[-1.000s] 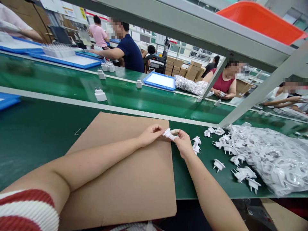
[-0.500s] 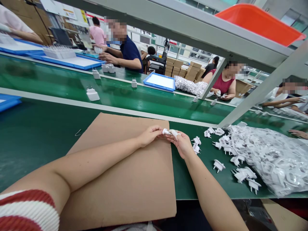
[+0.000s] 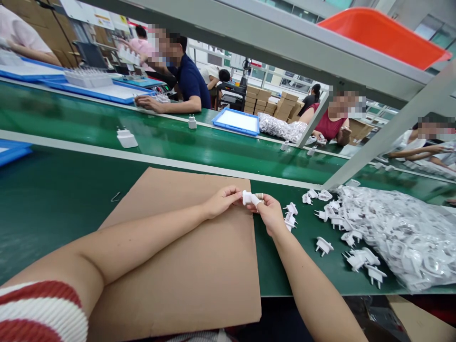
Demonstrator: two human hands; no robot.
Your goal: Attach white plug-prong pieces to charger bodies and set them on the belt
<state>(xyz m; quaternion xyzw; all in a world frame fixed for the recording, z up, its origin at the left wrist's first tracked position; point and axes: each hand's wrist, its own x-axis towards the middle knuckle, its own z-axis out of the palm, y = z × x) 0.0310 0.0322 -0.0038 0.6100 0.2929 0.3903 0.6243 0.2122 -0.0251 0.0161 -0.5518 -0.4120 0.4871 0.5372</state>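
Head view: green desk (image 3: 53, 199) with a brown cardboard sheet (image 3: 185, 266) on it, conveyor belt (image 3: 199, 142) beyond, grey shelf frame (image 3: 270, 42) overhead, co-workers seated across. Small white plug part (image 3: 248, 197) pinched between left hand (image 3: 221, 200) and right hand (image 3: 270, 213), both grips narrow on it, above the cardboard's far right corner. Loose white plug parts (image 3: 342, 228) and a clear bag (image 3: 402, 237) of them to the right

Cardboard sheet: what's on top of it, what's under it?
On the cardboard sheet: the left forearm and left hand, meeting the right hand at its right edge on a small white plug part. Beneath: green table; anything under the sheet is hidden.
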